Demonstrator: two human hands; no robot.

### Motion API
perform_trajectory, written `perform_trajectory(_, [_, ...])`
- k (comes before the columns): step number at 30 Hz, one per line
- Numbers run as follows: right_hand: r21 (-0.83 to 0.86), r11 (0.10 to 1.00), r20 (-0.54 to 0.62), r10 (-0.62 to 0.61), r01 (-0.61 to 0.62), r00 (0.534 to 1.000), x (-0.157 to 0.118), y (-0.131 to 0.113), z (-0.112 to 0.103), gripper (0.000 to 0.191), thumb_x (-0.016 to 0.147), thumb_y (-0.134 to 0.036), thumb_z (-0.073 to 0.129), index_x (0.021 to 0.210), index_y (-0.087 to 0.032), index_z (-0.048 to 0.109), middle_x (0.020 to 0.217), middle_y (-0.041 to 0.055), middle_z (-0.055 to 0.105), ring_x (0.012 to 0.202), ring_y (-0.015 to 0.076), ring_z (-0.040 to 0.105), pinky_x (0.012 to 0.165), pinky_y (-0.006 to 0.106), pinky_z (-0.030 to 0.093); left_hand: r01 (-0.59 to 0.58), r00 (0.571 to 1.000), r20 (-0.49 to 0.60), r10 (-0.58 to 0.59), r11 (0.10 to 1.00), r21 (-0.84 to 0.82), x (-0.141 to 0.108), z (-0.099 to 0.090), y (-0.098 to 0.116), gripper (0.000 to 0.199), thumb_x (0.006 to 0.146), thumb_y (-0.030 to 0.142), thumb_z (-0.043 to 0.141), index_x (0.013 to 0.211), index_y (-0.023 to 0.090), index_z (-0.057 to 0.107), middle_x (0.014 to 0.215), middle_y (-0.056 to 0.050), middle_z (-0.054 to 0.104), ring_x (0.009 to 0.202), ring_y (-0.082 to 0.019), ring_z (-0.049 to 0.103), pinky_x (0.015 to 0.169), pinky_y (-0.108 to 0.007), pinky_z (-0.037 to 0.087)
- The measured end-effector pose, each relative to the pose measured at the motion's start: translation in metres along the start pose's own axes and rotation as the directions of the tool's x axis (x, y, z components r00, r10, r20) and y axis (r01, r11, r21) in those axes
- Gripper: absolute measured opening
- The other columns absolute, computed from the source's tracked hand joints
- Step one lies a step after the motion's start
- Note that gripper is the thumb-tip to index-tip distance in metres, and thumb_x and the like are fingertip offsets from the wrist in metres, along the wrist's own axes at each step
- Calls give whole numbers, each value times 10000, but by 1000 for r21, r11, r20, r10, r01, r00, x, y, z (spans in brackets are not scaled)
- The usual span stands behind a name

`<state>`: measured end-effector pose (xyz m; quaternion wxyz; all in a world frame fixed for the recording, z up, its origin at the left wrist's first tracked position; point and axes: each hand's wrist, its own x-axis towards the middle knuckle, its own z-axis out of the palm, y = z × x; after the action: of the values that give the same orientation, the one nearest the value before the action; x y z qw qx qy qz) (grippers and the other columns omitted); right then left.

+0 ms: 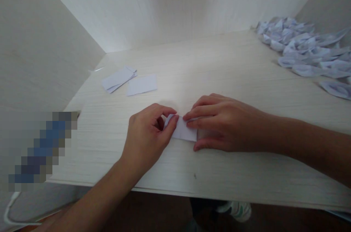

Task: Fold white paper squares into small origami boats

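- A small white paper lies near the front edge of the bench, between the two hands, its long side running roughly left to right.
- The left hand is clamped on the paper's left end, pinching it between thumb and forefinger.
- The right hand rests fingertips on the paper's right part; its thumb stands apart from the fingers, by the lower right corner.
- Beyond the left hand, a single white slip lies flat, just beside a few overlapping slips.
- At the far right is a heap of folded paper pieces.
- At the left edge, a pixelated object cannot be made out; a white cable runs below it.
- Beneath the bench's front edge shows a shoe.
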<state>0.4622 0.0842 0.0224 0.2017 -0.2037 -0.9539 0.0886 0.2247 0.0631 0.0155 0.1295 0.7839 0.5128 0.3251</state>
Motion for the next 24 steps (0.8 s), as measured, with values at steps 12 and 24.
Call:
perform_trajectory(12, [-33,998,34,63,-62,997,-1,-8,2,315,1019,-391,649,1124,-114,759,1238,139,770,1142,296,679,975,479,540,-190,982,19,189,981,26,-9,-5,-2,165,930,146,722,1070,222,766,888,36,738,600,-50,595,571,-179,480])
perform_trajectory(24, [-18,997,-12,70,-70,997,-3,-10,4,252,1023,-332,641,1077,-124,772,1273,102,763,1139,285,669,967,469,564,-374,919,138,368,927,19,-20,-16,-6,218,959,55,668,1124,165,758,1185,-56,745,963,-83,717,859,-158,581])
